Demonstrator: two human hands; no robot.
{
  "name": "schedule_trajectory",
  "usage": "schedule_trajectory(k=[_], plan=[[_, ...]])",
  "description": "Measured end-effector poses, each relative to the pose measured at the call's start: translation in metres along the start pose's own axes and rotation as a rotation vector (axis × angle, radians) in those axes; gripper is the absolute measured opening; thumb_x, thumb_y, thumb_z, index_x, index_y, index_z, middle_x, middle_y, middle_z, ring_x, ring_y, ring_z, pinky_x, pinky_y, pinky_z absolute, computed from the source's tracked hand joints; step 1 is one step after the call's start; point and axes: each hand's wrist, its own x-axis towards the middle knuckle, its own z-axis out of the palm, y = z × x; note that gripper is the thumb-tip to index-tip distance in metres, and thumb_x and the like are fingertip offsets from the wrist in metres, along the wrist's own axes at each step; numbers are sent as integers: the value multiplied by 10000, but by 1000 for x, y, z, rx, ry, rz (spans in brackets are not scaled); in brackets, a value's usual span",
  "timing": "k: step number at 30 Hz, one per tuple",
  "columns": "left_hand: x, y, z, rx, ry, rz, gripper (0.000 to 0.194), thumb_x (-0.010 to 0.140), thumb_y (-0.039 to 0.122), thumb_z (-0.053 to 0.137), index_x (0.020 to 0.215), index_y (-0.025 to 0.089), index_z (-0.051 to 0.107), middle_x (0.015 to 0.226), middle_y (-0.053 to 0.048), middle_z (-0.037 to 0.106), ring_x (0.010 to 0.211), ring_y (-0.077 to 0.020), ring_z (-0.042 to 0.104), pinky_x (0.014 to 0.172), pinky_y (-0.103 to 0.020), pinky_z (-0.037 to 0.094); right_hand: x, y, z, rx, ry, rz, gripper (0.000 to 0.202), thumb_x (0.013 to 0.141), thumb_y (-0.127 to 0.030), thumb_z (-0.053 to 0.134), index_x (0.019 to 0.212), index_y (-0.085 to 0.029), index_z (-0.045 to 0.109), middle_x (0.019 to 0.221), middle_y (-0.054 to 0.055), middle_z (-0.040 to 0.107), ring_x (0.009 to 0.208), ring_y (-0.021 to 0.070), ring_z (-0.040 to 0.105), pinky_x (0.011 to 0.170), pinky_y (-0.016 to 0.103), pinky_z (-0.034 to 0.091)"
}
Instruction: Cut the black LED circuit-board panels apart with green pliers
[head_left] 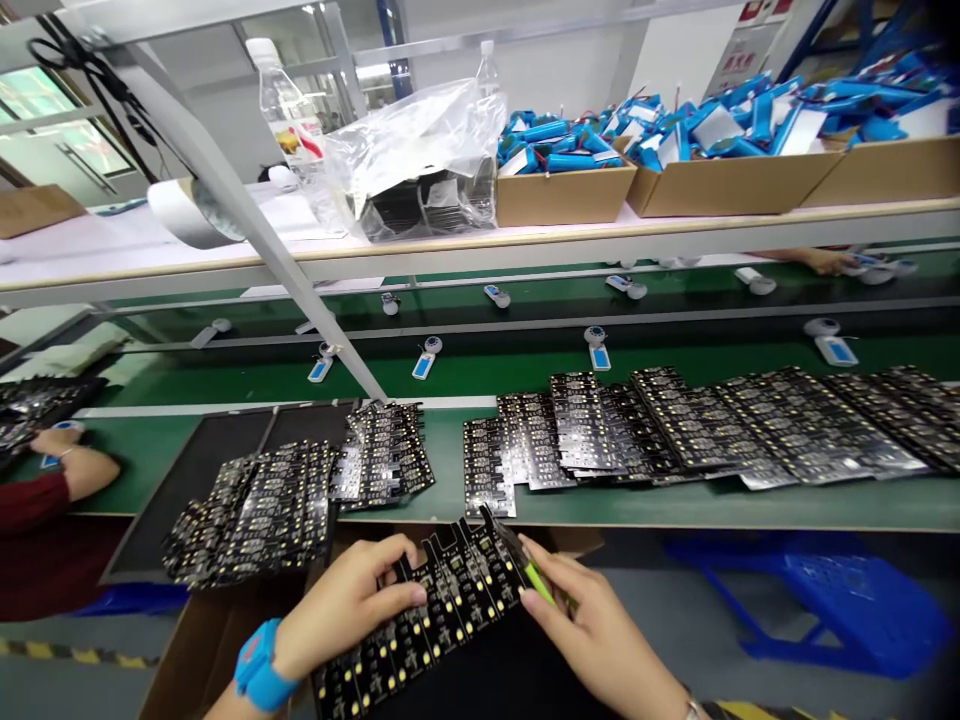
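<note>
My left hand [375,590] grips a black circuit board panel [450,590] dotted with yellowish-white LEDs, its thumb lying on the top face. The panel tilts up toward the right, over my lap. In my right hand [574,605] is a pair of cutting pliers [534,575] with green handles. Their dark jaws lie at the panel's upper right edge; whether they bite into it I cannot tell. Just beyond, stacks of similar panels [487,465] lie along the table edge. More panels [285,510] are piled on a black tray [161,510] at the left.
A green conveyor [480,365] carries white devices with blue panels [598,348]. On the shelf above stand cardboard boxes [566,198] of blue battery packs and a plastic bag [420,140]. A slanted metal post [255,220] crosses at left. A co-worker's arm [82,470] reaches in; a blue stool [832,610] stands right.
</note>
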Motion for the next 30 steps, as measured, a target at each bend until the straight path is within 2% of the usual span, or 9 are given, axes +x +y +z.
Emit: schedule_trajectory(k=[3,8,14,18,20,23,26,28,30], plan=[[-5,-2,2,-17,10,-13,303,903,543,599,935,241,607,720,56,570,719,-161,548,632,-241,342,-3,-1,7,-76,-5,-39,487,956,-429,496,1419,-279,499,942,47,703,751,178,645,721,289,559],[-10,0,4,-14,-1,-36,221,920,466,594,948,248,620,682,64,572,672,-155,553,614,-242,326,-12,2,33,-542,226,-1,495,952,-444,480,1435,-337,472,930,74,675,823,270,660,722,398,567],[-8,-10,9,-66,23,-60,242,937,474,547,924,241,615,674,63,537,663,-156,513,604,-245,323,-18,13,19,-63,-101,74,518,946,-448,513,1446,-328,451,992,43,675,941,207,663,880,324,552],[-4,-13,15,-113,52,-46,255,930,477,551,930,233,625,651,66,511,637,-148,484,591,-246,317,-28,20,19,-416,-5,146,491,950,-408,444,1435,-337,473,1010,84,674,932,296,663,852,465,556],[-1,-16,17,-173,83,-52,261,936,476,539,915,228,618,648,67,499,622,-143,470,584,-243,326,-33,26,24,-502,20,178,486,948,-408,430,1429,-354,476,1009,78,675,900,288,671,794,436,567],[4,-27,16,-287,183,-64,269,932,482,543,903,227,624,692,50,552,649,-155,502,610,-246,388,-35,41,28,-370,-18,189,473,951,-407,435,1421,-370,475,1069,50,678,937,228,673,809,340,551],[10,-42,15,-504,385,-116,341,885,509,609,1081,238,672,982,-18,706,927,-223,621,819,-290,482,-29,66,29,-412,10,220,500,883,-323,502,1382,-327,541,1038,91,678,986,308,647,852,448,520],[15,-48,15,-709,520,-188,488,847,545,651,1235,249,640,1256,-49,667,1142,-262,589,905,-311,491,-22,84,29,-413,33,256,520,813,-259,548,1330,-262,606,1007,135,684,989,370,643,850,520,506],[21,-47,18,-914,584,-250,606,813,566,693,1327,266,581,1388,-53,591,1171,-266,584,831,-298,531,-18,98,31,-348,63,303,516,790,-253,564,1298,-198,636,976,166,697,941,388,662,828,558,514]])
